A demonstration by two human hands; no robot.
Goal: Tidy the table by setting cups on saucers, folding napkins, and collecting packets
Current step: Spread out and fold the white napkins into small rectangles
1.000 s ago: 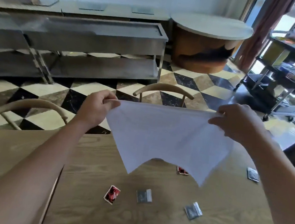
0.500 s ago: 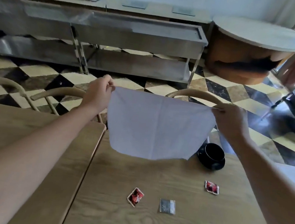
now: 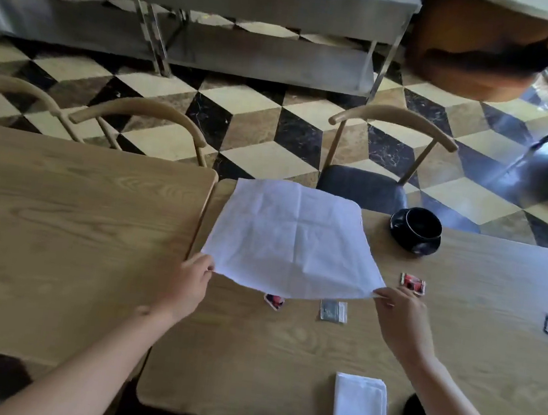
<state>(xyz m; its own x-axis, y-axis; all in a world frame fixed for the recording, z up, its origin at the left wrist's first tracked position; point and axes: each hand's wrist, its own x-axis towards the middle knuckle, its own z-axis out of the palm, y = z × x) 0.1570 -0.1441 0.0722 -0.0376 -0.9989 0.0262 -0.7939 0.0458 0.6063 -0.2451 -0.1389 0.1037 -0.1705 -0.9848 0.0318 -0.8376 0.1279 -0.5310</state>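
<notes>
The table (image 3: 282, 356) carries the open napkin (image 3: 291, 240), which stretches away from both hands with its near edge sagging over the packets (image 3: 333, 310); dragging that edge as it folds could likely sweep them askew or crease the cloth crookedly. The left hand (image 3: 188, 286) pinches the near-left corner, the right hand (image 3: 402, 318) pinches the near-right one

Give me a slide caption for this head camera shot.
Both hands, left and right, pinch the near corners of an open white napkin over the wooden table.
</notes>
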